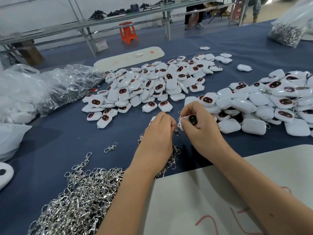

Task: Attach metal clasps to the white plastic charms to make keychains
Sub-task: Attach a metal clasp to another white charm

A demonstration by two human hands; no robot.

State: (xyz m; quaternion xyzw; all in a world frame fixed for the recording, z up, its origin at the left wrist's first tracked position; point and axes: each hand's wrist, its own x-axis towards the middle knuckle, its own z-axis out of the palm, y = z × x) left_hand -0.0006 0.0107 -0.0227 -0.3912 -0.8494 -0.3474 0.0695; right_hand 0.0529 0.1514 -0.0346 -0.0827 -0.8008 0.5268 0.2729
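The right hand point(196, 126) pinches one white charm point(192, 119), dark face up, just beside the left hand point(159, 131), whose curled fingers pinch a metal clasp point(176, 132) at the charm's corner loop. Keep the charm steady and feed the clasp squarely through. The spare clasps point(79, 197) lie near the left forearm on the desk point(50, 150).

Bright, even overhead light, soft shadows under the hands point(177, 131) on the blue tablecloth point(50, 150). Glare spots on the glossy white charms point(152, 85) and the crumpled plastic bags point(55, 85). Wide-angle bending at edges; top-right bag of clasps point(286, 34) and far background blurred.
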